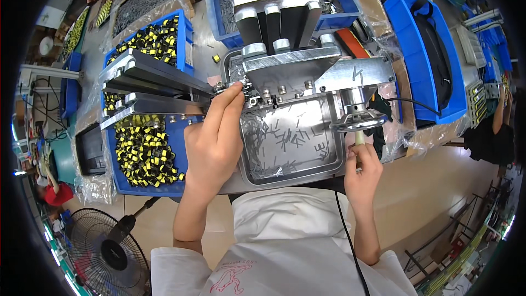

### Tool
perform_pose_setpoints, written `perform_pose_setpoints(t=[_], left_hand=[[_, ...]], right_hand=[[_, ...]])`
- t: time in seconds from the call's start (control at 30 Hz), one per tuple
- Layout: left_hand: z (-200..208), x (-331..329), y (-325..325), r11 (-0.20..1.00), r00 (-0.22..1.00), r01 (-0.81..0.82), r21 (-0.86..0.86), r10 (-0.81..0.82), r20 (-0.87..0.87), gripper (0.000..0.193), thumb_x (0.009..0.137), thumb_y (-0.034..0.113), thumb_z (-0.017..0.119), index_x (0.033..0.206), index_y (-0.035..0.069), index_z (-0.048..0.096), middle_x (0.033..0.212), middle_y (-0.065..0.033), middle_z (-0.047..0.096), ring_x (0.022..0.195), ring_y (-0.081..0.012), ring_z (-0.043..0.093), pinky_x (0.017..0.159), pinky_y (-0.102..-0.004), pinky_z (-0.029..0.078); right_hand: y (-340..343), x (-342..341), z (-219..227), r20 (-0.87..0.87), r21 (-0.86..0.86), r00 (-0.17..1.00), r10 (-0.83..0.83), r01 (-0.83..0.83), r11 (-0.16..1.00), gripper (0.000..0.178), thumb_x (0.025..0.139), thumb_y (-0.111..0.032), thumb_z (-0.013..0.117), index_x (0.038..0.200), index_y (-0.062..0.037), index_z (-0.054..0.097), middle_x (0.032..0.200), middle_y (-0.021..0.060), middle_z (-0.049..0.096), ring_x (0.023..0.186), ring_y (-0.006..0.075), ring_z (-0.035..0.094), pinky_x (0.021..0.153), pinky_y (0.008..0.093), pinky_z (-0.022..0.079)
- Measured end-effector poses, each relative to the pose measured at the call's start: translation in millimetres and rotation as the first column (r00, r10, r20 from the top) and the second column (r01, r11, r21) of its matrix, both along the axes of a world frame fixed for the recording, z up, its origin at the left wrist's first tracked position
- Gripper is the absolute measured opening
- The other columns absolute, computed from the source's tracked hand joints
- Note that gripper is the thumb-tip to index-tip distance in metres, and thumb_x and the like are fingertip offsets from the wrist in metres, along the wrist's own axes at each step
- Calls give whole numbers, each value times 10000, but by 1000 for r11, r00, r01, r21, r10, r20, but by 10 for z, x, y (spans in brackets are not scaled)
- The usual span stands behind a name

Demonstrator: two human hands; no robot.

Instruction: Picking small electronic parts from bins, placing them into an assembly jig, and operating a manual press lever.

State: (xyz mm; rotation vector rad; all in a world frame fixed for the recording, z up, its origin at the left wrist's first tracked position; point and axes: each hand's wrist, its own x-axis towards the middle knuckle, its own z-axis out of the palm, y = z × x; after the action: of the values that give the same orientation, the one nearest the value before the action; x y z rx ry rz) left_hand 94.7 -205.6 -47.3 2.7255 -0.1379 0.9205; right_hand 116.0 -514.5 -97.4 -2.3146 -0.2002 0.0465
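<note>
A metal bench machine [290, 68] with upright dark feed channels stands in front of me. My left hand [216, 142] reaches up to its middle, fingers pressed together, fingertips at the small blocks and screws where the slanted channels [164, 85] meet the machine. Whatever those fingertips pinch is hidden. Low at the machine's right side is a shiny handwheel [359, 121] with a pale crank handle [359, 138]. My right hand [364, 171] is closed around that handle. Beneath the machine lies a metal tray [293, 178] with scattered thin grey strips.
Blue bins of small yellow-and-black parts [145, 156] stand at the left. Behind the machine is a blue bin [216, 8] of grey pieces. Another blue bin [455, 107] at the right holds a black bag [433, 49]. A fan [112, 252] stands lower left. Other people work nearby.
</note>
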Motion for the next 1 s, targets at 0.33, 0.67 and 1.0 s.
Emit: perform_pose_setpoints(t=[0.33, 0.67, 1.0], left_hand=[[-16, -6, -15, 995, 1000, -3, 105, 0, 23, 306, 791, -137, 710, 1094, -131, 746, 1192, -187, 769, 646, -198, 720, 527, -300, 542], [128, -76, -11, 997, 981, -35, 63, 46, -190, 385, 806, -76, 674, 1190, -61, 708, 1308, -158, 739, 645, -243, 733, 542, -335, 566], [232, -64, -56, 998, 971, -63, -12, 59, -230, 245, 889, -55, 680, 1129, -13, 700, 1248, -167, 752, 791, -362, 761, 668, -421, 612]], right_hand=[[125, -146, -122, -21, -164, 976, 217, -217, 962, 107, 846, -107, 690, 946, -71, 676, 914, 181, 606, 666, 417, 651, 600, 520, 523], [99, -67, -75, 36, -379, 993, 117, -95, 921, 92, 853, -154, 693, 904, -77, 691, 896, 173, 608, 659, 416, 660, 592, 526, 534], [187, -195, -44, -12, -15, 982, 188, -188, 982, 77, 861, -97, 670, 922, -51, 667, 843, 190, 627, 695, 411, 657, 630, 496, 527]])
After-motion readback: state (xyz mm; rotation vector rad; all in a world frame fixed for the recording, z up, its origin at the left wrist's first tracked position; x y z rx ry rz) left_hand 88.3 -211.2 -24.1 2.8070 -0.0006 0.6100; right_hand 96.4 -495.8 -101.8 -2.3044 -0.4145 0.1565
